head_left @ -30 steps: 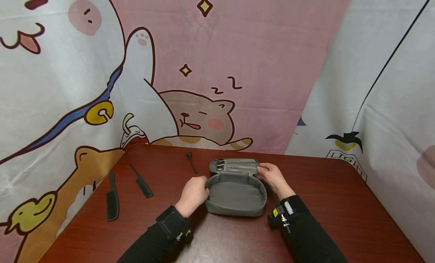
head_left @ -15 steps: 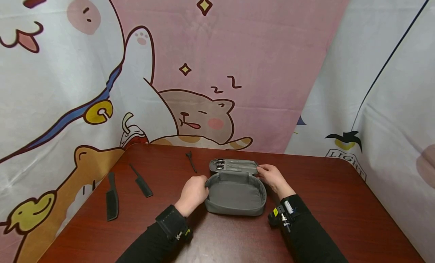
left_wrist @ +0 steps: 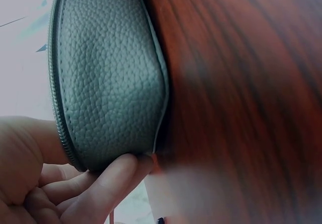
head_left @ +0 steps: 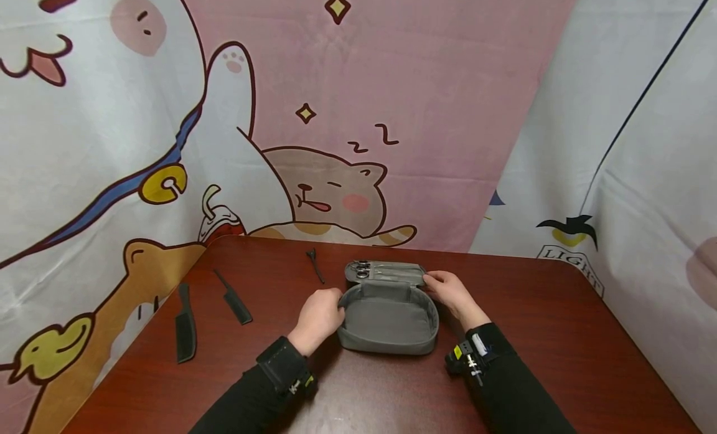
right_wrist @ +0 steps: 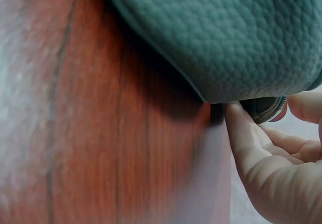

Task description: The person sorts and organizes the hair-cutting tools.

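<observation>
A grey zip case [head_left: 386,345] lies unzipped on the table, its lid [head_left: 394,272] folded back on the far side. Metal finger loops [head_left: 363,270], like those of scissors, show at the left of the lid's inner pocket. My left hand [head_left: 317,317] grips the case's left end; in the left wrist view its fingers [left_wrist: 103,191] wrap the pebbled wall [left_wrist: 105,78] near the zip edge. With its fingertips, my right hand [head_left: 452,295] pinches the lid's right edge. The right wrist view shows those fingers [right_wrist: 244,138] just beyond the case's wall [right_wrist: 226,38].
To the left on the brown table [head_left: 560,334] lie a wide dark comb [head_left: 185,328] and a thin-handled comb [head_left: 236,303]. Behind my left hand is a small, slim dark thing [head_left: 315,266] with a forked top. A printed cloth [head_left: 437,110] hangs behind the table.
My right wrist has shifted very slightly to the right. Both hands keep their hold on the case, which stays where it was.
</observation>
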Demonstrator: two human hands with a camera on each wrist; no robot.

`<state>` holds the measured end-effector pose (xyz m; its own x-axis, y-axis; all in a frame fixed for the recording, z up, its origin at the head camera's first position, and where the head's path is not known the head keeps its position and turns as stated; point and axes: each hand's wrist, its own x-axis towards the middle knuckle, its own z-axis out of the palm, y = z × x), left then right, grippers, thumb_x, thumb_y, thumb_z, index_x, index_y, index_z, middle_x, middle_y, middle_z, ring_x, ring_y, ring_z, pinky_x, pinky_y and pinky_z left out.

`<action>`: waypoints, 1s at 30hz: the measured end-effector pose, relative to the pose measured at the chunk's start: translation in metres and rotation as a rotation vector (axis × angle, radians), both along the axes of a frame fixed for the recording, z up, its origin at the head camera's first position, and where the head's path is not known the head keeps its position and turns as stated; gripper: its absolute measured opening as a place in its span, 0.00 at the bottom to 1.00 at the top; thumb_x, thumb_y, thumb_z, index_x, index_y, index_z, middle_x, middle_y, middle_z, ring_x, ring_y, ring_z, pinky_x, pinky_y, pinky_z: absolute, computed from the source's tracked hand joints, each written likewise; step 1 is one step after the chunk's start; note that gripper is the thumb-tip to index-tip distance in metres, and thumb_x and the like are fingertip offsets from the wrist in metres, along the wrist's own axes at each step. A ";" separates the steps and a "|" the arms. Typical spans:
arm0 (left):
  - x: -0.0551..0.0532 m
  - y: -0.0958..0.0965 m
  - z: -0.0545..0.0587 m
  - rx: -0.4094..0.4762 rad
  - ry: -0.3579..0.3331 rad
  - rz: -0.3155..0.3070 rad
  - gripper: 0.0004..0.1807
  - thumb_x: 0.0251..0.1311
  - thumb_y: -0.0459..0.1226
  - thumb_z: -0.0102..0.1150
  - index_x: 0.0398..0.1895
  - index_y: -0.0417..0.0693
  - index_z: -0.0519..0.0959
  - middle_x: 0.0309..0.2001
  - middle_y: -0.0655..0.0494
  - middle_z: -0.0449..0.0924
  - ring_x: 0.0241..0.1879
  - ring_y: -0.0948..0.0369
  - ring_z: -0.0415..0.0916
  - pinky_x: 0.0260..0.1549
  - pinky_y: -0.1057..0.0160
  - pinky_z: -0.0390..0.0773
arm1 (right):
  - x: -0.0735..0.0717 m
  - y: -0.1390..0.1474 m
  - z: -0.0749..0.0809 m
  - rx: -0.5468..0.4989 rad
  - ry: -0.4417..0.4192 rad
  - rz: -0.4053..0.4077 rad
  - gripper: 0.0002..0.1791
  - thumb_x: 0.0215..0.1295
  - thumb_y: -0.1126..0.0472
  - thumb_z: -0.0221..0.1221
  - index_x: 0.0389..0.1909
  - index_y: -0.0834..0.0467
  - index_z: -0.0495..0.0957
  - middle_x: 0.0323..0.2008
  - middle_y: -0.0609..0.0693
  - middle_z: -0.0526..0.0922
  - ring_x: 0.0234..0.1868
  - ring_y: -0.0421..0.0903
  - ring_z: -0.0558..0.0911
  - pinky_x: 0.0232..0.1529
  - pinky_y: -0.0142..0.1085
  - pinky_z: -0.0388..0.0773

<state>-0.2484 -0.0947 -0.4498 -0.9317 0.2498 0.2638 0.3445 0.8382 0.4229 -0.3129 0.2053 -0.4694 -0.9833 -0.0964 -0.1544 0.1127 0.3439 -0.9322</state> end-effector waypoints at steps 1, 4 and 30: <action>0.000 0.000 0.000 0.001 0.004 -0.002 0.04 0.54 0.28 0.68 0.31 0.40 0.82 0.24 0.52 0.78 0.23 0.55 0.77 0.22 0.60 0.73 | 0.001 0.000 0.001 0.015 0.007 0.009 0.28 0.79 0.58 0.49 0.68 0.75 0.60 0.64 0.73 0.66 0.62 0.65 0.73 0.58 0.49 0.74; -0.001 -0.001 0.000 -0.002 0.012 -0.005 0.04 0.54 0.29 0.68 0.31 0.41 0.82 0.24 0.53 0.78 0.23 0.56 0.77 0.22 0.61 0.73 | 0.006 0.001 0.005 0.069 0.039 0.032 0.30 0.78 0.57 0.49 0.69 0.75 0.59 0.65 0.73 0.66 0.61 0.64 0.74 0.58 0.49 0.74; 0.005 -0.022 0.011 0.028 -0.019 0.087 0.32 0.58 0.45 0.71 0.59 0.34 0.75 0.48 0.42 0.82 0.43 0.48 0.81 0.38 0.49 0.80 | 0.031 0.003 0.021 0.511 0.479 0.150 0.33 0.75 0.53 0.55 0.69 0.72 0.62 0.66 0.71 0.66 0.67 0.68 0.65 0.63 0.61 0.62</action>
